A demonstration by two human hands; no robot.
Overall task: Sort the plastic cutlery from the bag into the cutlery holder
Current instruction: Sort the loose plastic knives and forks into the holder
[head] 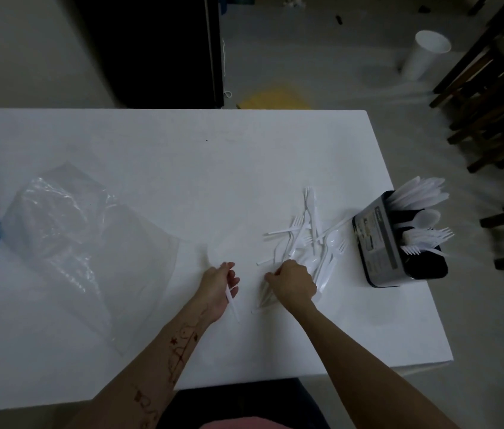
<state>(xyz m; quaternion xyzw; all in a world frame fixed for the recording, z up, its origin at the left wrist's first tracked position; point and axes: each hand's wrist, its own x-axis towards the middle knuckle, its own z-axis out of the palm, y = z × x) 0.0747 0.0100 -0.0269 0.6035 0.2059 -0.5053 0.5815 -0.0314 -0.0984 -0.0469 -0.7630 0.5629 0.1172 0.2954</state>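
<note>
My left hand [218,289] hangs over the white bench [164,168] with its fingers [231,275] loosely curled around one white piece [232,300] of cutlery, whose handle runs down past my palm toward me; I cannot tell whether it is a knife, fork or spoon. My right hand [294,284] is just beside it, knuckles up, fingers bunched together and pinching at the near edge of the loose pile [306,239], with a few blurred white handles under my palm; which piece they have hold of I cannot tell. The pile lies on the bench to the right of centre, a tangle of forks, spoons and knives crossing one another, reaching from my right hand away toward the far side. Right of the pile, near the bench's right edge, stands the dark holder [399,243] with a label on its near wall. Knives [420,190] lean out of its far compartment, a spoon [427,218] out of the next, forks [430,236] out of the one after. The clear bag [59,230] lies flat and crumpled on the left part of the bench, well apart from the pile. A white bin [427,54] stands on the floor beyond the bench.
</note>
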